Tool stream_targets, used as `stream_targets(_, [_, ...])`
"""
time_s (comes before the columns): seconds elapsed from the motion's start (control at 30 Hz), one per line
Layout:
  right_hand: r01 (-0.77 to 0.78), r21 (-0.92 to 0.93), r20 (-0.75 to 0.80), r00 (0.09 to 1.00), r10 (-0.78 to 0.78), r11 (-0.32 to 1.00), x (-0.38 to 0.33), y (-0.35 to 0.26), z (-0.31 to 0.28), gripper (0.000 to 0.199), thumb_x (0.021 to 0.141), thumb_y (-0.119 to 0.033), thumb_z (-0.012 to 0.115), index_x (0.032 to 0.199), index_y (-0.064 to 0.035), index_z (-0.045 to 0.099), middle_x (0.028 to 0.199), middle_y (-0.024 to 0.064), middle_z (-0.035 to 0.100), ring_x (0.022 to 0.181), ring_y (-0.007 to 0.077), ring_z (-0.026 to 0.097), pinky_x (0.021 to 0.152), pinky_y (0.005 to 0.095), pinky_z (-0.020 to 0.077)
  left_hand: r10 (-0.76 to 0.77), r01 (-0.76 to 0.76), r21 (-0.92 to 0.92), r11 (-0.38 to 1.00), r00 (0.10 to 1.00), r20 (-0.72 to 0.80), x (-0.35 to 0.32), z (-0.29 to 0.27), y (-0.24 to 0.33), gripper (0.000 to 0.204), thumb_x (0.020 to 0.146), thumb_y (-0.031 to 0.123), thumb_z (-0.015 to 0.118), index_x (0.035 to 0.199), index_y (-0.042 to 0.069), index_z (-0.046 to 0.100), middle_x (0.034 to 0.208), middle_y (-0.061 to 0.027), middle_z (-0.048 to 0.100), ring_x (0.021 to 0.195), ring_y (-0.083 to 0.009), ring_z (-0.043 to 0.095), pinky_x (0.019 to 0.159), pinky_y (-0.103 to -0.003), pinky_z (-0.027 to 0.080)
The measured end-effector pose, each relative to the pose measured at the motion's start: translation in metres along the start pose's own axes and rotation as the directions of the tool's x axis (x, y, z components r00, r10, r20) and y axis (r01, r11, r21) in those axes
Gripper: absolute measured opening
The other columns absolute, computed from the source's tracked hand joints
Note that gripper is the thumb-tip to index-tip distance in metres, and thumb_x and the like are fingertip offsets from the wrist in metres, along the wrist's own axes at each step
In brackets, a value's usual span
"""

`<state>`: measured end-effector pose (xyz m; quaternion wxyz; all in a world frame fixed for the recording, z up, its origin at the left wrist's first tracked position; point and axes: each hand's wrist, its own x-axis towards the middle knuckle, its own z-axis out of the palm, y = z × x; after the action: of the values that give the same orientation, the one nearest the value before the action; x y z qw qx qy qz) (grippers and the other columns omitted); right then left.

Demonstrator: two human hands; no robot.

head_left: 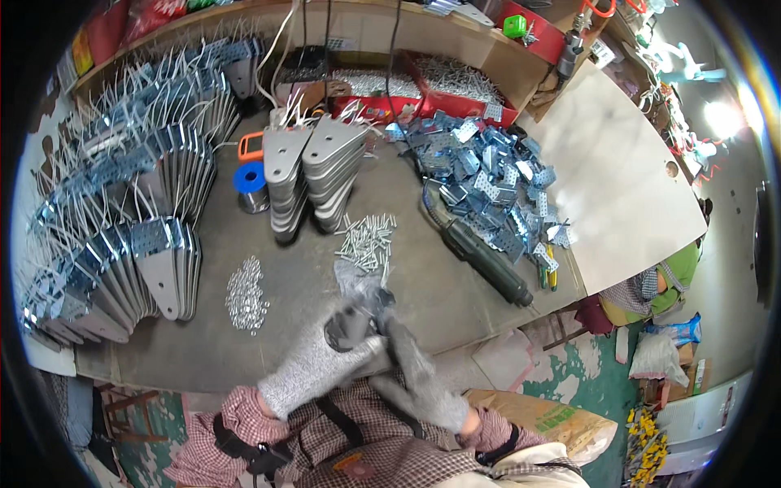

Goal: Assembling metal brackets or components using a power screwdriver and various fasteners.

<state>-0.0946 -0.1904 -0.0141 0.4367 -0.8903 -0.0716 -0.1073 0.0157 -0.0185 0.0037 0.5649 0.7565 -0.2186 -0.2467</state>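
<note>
Meeting over the tabletop (439, 301), the gloved left hand (350, 332) and right hand (409, 362) are blurring together; whether they are gripping anything, I cannot tell. Silvery screws (366, 242) are lying just beyond; small-parts handling is seemingly underway, probably calling next for careful pinching.

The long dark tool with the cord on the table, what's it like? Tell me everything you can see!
The long dark tool looks like a powered screwdriver: a smooth, rounded, plastic-looking body with a dark cord at its upper-left end and a thin tip at the other. It lies slantwise on the table, tip near the front edge, beside shiny metal brackets. Nobody's holding it.
</note>
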Motion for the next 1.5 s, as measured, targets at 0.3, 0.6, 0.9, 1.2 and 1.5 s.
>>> stream_targets(0.3, [-0.104, -0.347, -0.315, 0.949, -0.011, 0.932, 0.006, 0.073, -0.019, 0.048, 0.098, -0.008, 0.053, 0.143, 0.0061, 0.044, 0.095, 0.0276, 0.061, 0.078, 0.0409, 0.061, 0.072, 0.0475, 0.0502, 0.79, -0.42, 0.836, 0.354, 0.612, -0.027, 0.267, 0.046, 0.059, 0.015, 0.084, 0.008, 0.065, 0.099, 0.006, 0.066, 0.092, -0.0167, 0.068, 0.101, -0.0378, 0.064, 0.087, -0.049, 0.05])
stream_targets(0.6, [-0.208, -0.097, -0.298, 0.939, 0.171, 0.973, 0.018, 0.066, -0.032, 0.059, 0.091, 0.0, 0.054, 0.146, 0.0106, 0.038, 0.137, 0.0328, 0.052, 0.118, 0.0487, 0.058, 0.097, 0.0494, 0.0514, 0.537, -0.547, 0.231, 0.805, 0.837, 0.11, 0.291, 0.084, 0.069, 0.024, 0.089, 0.006, 0.065, 0.112, 0.007, 0.072, 0.106, -0.0155, 0.074, 0.101, -0.0298, 0.071, 0.09, -0.037, 0.056])
stream_targets(0.9, [-0.203, -0.175, -0.332, 0.933, 0.137, 0.963, 0.02, 0.067, -0.023, 0.058, 0.09, -0.002, 0.056, 0.145, 0.01, 0.04, 0.134, 0.0315, 0.055, 0.113, 0.0468, 0.062, 0.094, 0.0473, 0.0532, 0.648, -0.133, 0.875, 0.466, 0.724, -0.235, 0.336, 0.045, 0.061, 0.033, 0.085, 0.011, 0.065, 0.118, 0.007, 0.068, 0.106, -0.0125, 0.07, 0.108, -0.0307, 0.063, 0.098, -0.049, 0.046])
stream_targets(1.2, [-0.154, -0.216, -0.367, 0.928, 0.066, 0.964, 0.013, 0.08, -0.022, 0.054, 0.091, 0.0, 0.057, 0.142, 0.0119, 0.044, 0.138, 0.0332, 0.053, 0.106, 0.0472, 0.062, 0.09, 0.0489, 0.0528, 0.834, -0.435, 0.803, 0.408, 0.534, -0.135, 0.255, 0.034, 0.112, 0.026, 0.082, 0.013, 0.068, 0.107, 0.012, 0.065, 0.105, -0.0115, 0.063, 0.103, -0.0326, 0.06, 0.089, -0.046, 0.045])
stream_targets(1.5, [-0.071, -0.342, -0.373, 0.925, -0.066, 0.937, 0.006, 0.074, -0.013, 0.053, 0.099, -0.005, 0.055, 0.145, 0.0125, 0.036, 0.128, 0.0336, 0.057, 0.104, 0.0491, 0.061, 0.089, 0.0511, 0.0499, 0.124, -0.259, 0.847, 0.465, 0.966, 0.228, -0.005, 0.0, 0.005, 0.058, 0.084, 0.036, 0.074, 0.133, 0.008, 0.06, 0.106, -0.0113, 0.057, 0.103, -0.0299, 0.057, 0.089, -0.045, 0.047])
